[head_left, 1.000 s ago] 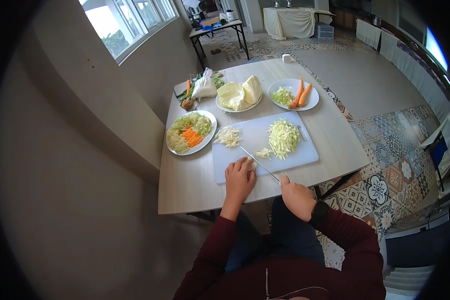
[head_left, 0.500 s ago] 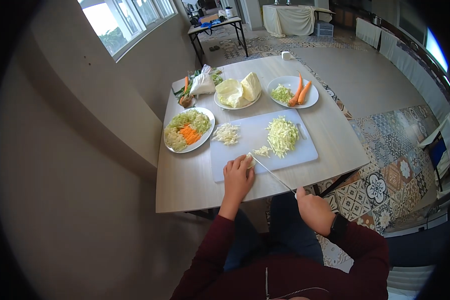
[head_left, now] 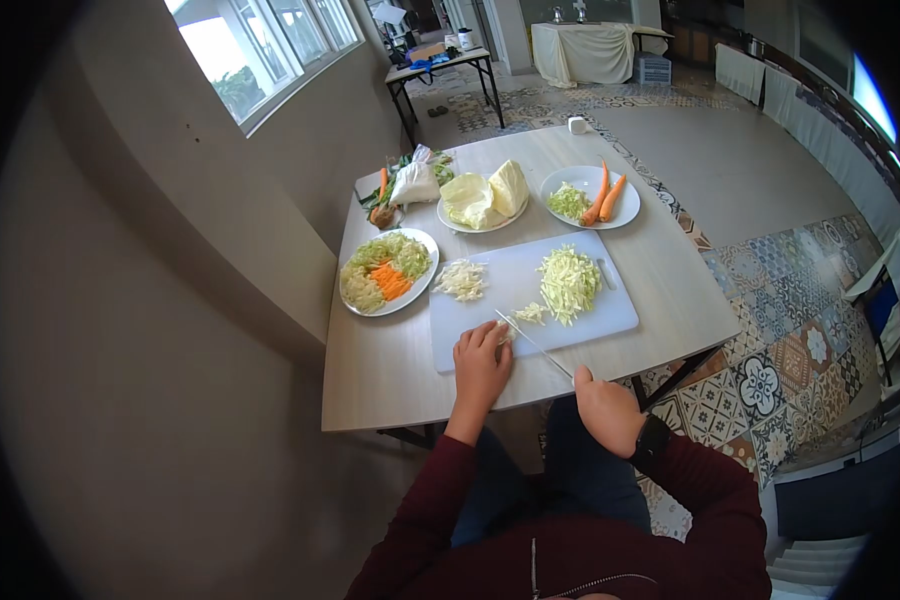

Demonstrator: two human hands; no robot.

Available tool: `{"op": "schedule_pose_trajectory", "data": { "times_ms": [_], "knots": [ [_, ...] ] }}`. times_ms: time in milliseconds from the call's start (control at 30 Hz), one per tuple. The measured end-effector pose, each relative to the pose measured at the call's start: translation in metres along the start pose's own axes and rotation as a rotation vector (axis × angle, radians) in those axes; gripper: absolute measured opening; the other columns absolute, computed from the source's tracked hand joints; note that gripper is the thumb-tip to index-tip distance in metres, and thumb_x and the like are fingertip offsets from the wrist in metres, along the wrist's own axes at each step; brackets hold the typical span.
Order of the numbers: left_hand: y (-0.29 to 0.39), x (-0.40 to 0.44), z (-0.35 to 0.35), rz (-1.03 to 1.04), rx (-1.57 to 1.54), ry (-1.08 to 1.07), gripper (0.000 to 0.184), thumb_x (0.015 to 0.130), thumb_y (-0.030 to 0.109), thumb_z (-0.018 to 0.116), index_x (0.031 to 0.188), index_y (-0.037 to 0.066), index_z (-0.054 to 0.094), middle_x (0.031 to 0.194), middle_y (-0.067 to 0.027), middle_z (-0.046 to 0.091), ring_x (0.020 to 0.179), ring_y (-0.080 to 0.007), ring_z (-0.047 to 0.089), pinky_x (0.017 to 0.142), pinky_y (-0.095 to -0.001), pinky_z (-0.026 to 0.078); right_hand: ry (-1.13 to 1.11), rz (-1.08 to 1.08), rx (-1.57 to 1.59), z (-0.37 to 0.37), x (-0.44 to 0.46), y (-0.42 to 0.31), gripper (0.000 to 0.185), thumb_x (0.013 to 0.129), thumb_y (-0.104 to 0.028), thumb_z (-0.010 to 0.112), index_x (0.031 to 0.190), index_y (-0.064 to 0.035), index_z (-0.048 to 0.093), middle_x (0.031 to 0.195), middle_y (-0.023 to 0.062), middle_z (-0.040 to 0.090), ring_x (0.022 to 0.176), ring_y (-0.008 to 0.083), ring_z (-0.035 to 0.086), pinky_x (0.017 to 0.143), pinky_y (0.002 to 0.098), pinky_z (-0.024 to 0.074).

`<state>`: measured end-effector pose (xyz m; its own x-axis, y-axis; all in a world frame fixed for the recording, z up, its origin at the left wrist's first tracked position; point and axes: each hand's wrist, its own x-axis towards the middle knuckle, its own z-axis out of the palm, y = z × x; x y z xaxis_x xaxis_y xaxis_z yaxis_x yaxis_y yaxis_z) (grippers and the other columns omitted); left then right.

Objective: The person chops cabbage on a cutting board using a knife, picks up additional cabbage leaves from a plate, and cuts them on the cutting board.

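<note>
My left hand (head_left: 483,362) presses a small pale piece of cabbage (head_left: 506,332) onto the white cutting board (head_left: 460,345), its fingers bent over it. My right hand (head_left: 607,408) is wrapped round the handle of a knife (head_left: 538,350), whose blade slants up to the left and meets the piece beside my left fingertips. Just beyond the blade lies a little heap of cut shreds (head_left: 530,314). A large pile of shredded cabbage (head_left: 570,283) covers the board's right part, and a smaller pile of whitish strips (head_left: 460,281) sits at its upper left.
Left of the board is a plate (head_left: 433,250) of shredded vegetables, orange in the middle. Behind stand a plate of cabbage chunks (head_left: 475,200), a plate with two carrots (head_left: 612,200) and shreds, and a white bag (head_left: 415,184). A wall (head_left: 270,250) runs along the left.
The view has shifted slightly, so the table sits a little lower and to the right. My right hand and the knife handle have come closer to my left hand.
</note>
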<state>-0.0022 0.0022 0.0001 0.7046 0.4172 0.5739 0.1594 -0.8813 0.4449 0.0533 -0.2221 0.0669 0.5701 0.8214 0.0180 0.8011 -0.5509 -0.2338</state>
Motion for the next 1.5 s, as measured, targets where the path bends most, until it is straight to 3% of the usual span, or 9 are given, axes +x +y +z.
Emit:
{"op": "schedule_pose_trajectory", "data": {
  "times_ms": [267,767,1500],
  "knots": [
    [-0.006,-0.001,0.004,-0.01,-0.025,0.0,0.026,0.084,0.013,0.067,0.109,0.01,0.071,0.117,-0.0093,0.066,0.109,-0.0297,0.057,0.095,-0.0426,0.043,-0.049,0.011,0.171,-0.011,-0.009,0.023,0.012,0.093,-0.007,0.046,0.091,0.0047,0.045,0.069,0.0288,0.063,0.066,0.0454,0.066,0.059,0.0525,0.0529],
    [-0.001,0.001,-0.001,0.049,-0.003,-0.051,0.03,0.082,0.014,0.069,0.112,0.009,0.068,0.12,-0.0083,0.064,0.113,-0.0289,0.056,0.096,-0.0419,0.042,0.051,0.004,0.18,0.0,-0.011,0.015,0.01,0.092,-0.008,0.047,0.093,0.0021,0.045,0.066,0.027,0.062,0.064,0.0439,0.066,0.056,0.0526,0.0525],
    [0.002,0.001,-0.001,0.051,0.004,-0.039,0.027,0.082,0.014,0.069,0.108,0.009,0.069,0.118,-0.0083,0.066,0.111,-0.0287,0.058,0.095,-0.0419,0.043,-0.106,0.078,0.108,-0.006,-0.028,0.001,0.013,0.096,-0.009,0.044,0.097,0.0033,0.044,0.069,0.0254,0.065,0.065,0.0395,0.069,0.054,0.048,0.0548]
  ]
}}
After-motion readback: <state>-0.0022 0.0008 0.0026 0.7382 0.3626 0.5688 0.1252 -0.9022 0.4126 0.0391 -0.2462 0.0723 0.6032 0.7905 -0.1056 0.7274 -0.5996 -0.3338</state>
